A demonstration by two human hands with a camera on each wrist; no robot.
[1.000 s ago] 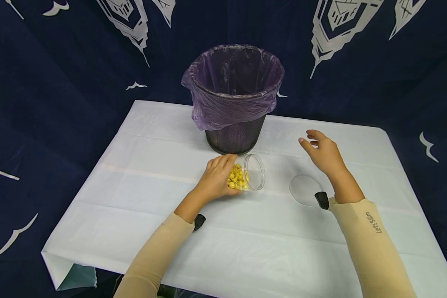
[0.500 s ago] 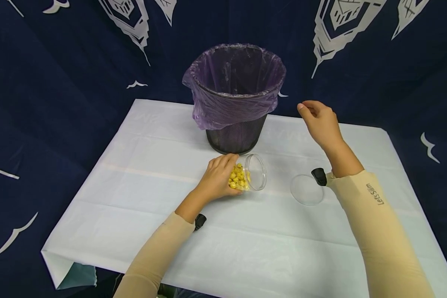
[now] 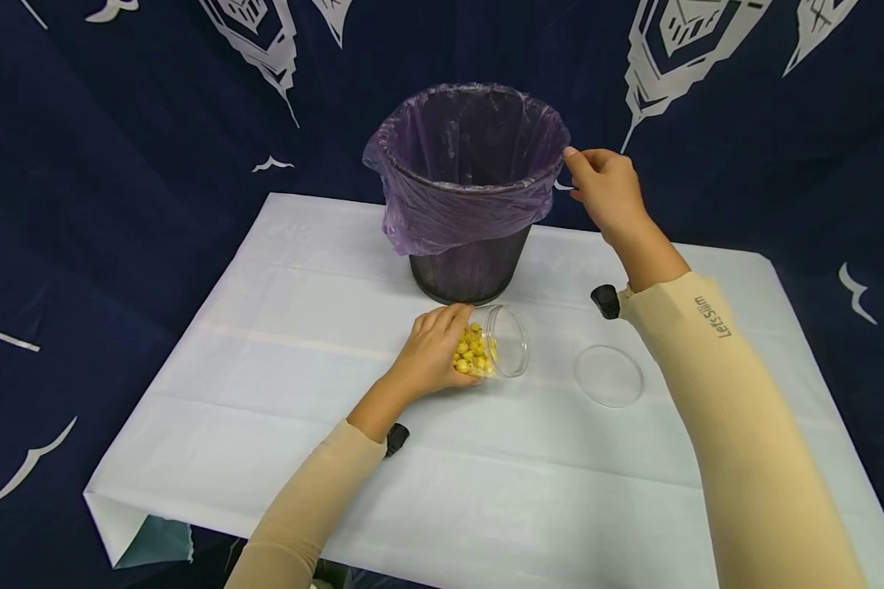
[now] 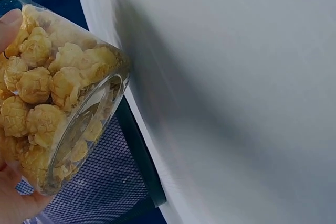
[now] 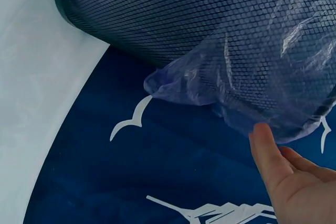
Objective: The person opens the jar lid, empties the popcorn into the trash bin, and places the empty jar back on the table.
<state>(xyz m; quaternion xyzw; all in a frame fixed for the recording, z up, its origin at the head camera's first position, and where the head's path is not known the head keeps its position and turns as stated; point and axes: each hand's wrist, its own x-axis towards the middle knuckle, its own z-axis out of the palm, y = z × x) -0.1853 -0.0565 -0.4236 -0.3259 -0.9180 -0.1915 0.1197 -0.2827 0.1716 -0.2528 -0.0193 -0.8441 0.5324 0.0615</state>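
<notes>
Popcorn jar (image 3: 490, 348) hides partly behind the left hand (image 3: 431, 350) gripping it

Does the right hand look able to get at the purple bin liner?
Likely yes: the right hand is close beside the purple liner, with nothing visible blocking the way between them.

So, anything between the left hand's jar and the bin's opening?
Only the mesh bin itself: its near wall and rim, draped with the purple liner, rise behind the jar in the left hand. The right hand is right of the opening.
</notes>
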